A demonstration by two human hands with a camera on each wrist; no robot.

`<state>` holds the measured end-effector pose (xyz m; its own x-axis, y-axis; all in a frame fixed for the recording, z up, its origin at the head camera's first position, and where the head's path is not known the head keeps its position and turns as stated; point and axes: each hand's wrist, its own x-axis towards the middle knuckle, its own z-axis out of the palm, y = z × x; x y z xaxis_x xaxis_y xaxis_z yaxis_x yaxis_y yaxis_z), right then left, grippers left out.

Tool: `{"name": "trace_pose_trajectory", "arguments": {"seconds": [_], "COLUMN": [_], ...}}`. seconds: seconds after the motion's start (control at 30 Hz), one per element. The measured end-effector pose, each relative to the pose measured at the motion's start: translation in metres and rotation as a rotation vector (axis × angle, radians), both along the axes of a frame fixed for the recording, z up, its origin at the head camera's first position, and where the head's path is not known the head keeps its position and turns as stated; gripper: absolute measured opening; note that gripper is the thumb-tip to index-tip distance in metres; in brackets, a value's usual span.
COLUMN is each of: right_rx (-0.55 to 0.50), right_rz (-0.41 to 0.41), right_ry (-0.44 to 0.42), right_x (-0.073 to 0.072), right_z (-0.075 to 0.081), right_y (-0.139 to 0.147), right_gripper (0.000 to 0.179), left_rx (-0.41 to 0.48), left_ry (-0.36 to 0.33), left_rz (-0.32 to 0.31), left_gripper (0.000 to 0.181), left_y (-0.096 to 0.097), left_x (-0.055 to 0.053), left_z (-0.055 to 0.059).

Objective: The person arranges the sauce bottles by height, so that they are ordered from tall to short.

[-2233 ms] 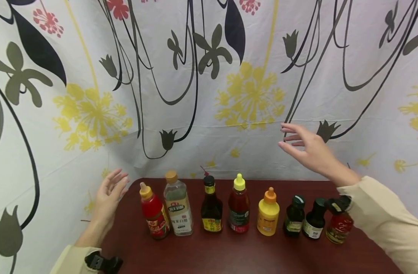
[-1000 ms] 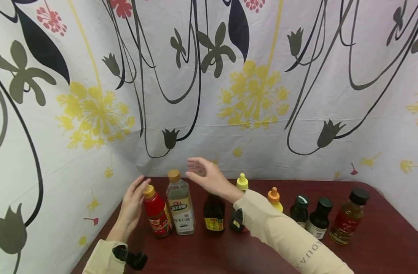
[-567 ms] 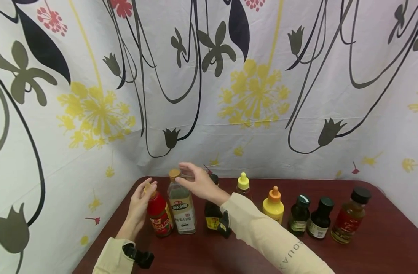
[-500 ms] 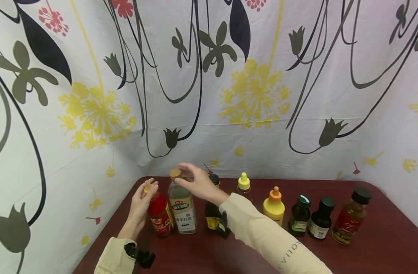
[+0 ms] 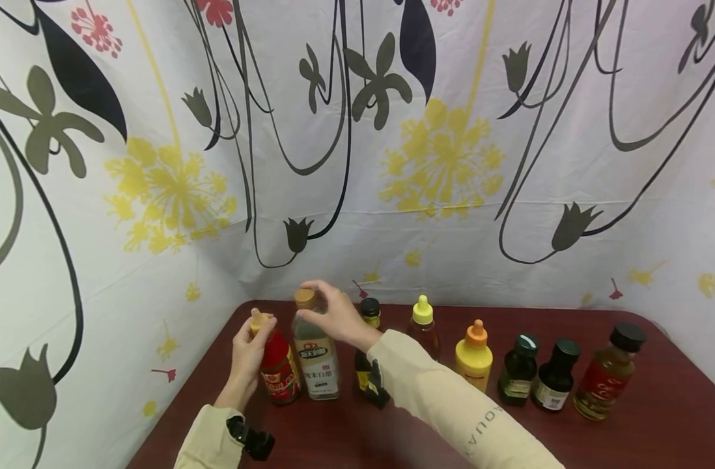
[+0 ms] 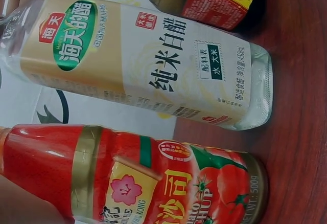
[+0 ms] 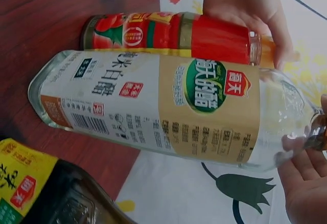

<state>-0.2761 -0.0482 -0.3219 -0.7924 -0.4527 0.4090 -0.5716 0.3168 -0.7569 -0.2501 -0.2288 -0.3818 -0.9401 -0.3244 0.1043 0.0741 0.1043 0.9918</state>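
Observation:
A red squeeze bottle of tomato ketchup [image 5: 280, 374] stands at the left end of a row of bottles. My left hand [image 5: 247, 352] holds it near the top, thumb and fingers at its yellow cap. Beside it stands a clear glass bottle of white rice vinegar [image 5: 319, 365] with a tan cap. My right hand [image 5: 338, 317] curls round its neck; in the right wrist view the fingers [image 7: 301, 175] show at the glass neck. Both bottles stand on the dark red table, close together. The left wrist view shows the ketchup [image 6: 127, 168] and vinegar [image 6: 138, 63] labels.
Right of the vinegar stand a dark sauce bottle [image 5: 369, 311] partly behind my right arm, a yellow-tipped bottle [image 5: 423, 329], a yellow squeeze bottle [image 5: 473, 359], two small dark bottles [image 5: 517, 371] and an oil bottle [image 5: 605, 378]. A patterned cloth [image 5: 334, 156] hangs behind the table [image 5: 310, 436].
My right hand has swung left from above the right end to the vinegar bottle's neck. My left hand has moved right to the ketchup's top. Both hands have closed on their bottles.

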Motion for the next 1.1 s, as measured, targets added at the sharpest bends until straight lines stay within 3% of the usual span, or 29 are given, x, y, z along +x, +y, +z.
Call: {"name": "trace_pose_trajectory", "arguments": {"seconds": [0.13, 0.33, 0.8, 1.1], "right_rx": [0.014, 0.034, 0.041, 0.06], "right_rz": [0.026, 0.056, 0.0, -0.056], "right_ry": [-0.01, -0.038, -0.054, 0.037], "right_x": [-0.004, -0.004, -0.003, -0.012], "right_z": [0.004, 0.013, 0.016, 0.035], "right_y": [0.001, 0.003, -0.003, -0.01], "right_gripper": [0.043, 0.042, 0.036, 0.036], "left_rx": [-0.003, -0.006, -0.026, -0.004], "left_ry": [-0.002, 0.013, 0.013, 0.023], "left_rz": [0.014, 0.022, 0.042, 0.047], "left_gripper": [0.038, 0.039, 0.041, 0.039], "left_y": [0.001, 0.001, 0.001, 0.001], "left_x": [0.0, 0.0, 0.002, 0.001], "left_z": [0.001, 0.002, -0.002, -0.001]}}
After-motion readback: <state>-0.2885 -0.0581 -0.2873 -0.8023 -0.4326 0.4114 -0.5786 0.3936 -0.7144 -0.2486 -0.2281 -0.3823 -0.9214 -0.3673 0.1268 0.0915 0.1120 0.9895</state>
